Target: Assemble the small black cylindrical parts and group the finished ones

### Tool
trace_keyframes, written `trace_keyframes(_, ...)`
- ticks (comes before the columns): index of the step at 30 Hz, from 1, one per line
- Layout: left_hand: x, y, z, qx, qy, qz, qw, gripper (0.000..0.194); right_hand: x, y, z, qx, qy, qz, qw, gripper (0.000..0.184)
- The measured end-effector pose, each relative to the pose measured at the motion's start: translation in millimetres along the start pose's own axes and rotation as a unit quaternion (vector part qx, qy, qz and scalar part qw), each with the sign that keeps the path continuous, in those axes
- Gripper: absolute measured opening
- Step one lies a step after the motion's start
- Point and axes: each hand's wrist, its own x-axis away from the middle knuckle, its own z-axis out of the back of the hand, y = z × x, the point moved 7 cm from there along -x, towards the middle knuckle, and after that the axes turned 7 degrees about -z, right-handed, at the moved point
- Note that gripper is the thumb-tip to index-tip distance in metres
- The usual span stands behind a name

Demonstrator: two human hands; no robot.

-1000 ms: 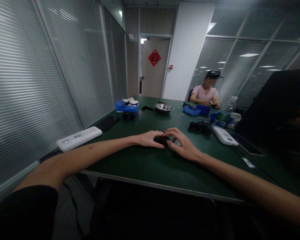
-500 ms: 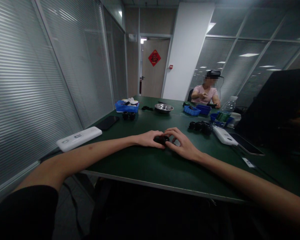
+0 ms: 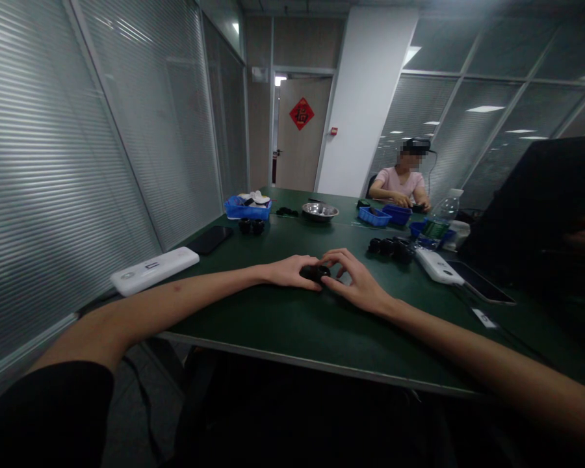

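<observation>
A small black rounded part [image 3: 314, 273] lies between my two hands, low over the green table [image 3: 253, 318]; its exact kind I cannot make out. My left hand [image 3: 291, 270] grips it from the left, thumb along the near side and fingers behind. From the right, my right hand [image 3: 353, 279] curls thumb and fingertips around its right end. Several similar black round parts [image 3: 392, 247] sit beyond my right hand, and a pair of black round parts [image 3: 251, 225] stands farther off to the left.
Beyond are a steel bowl [image 3: 320, 212], a blue bin [image 3: 247, 208] and blue trays [image 3: 374, 216]. White power banks [image 3: 155, 270] and phones [image 3: 210, 239] lie at both sides. A bottle [image 3: 441, 220] stands right, near a dark screen [image 3: 541, 214]. Another person [image 3: 400, 185] sits at the far end.
My right thumb and fingertips have shifted slightly on the black part's right end. My left hand keeps its place. The person across has lifted a hand and lowered it again.
</observation>
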Motion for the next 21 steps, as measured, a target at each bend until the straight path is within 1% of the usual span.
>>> trace_keyframes(2,-0.3,0.2,0.1,-0.007,0.001,-0.002,1.000,0.053,-0.3,2.1,0.4,-0.002,0.006,-0.007,1.000,0.025)
trace_keyframes(4,-0.3,-0.4,0.6,-0.012,0.003,0.004,1.000,0.054,-0.2,1.5,-0.6,-0.004,-0.002,-0.003,1.000,0.022)
trace_keyframes(8,0.1,-1.2,0.6,-0.008,0.001,0.022,1.000,0.057,0.6,-2.8,-2.7,0.000,-0.023,0.013,1.000,0.024)
trace_keyframes(15,-0.8,2.7,0.4,-0.011,-0.001,0.000,1.000,0.052,-0.3,2.7,-0.5,0.000,0.004,-0.009,1.000,0.024)
trace_keyframes(21,0.3,-0.1,0.8,-0.007,-0.002,0.015,1.000,0.054,0.6,-1.2,-2.9,0.007,-0.022,0.013,1.000,0.025)
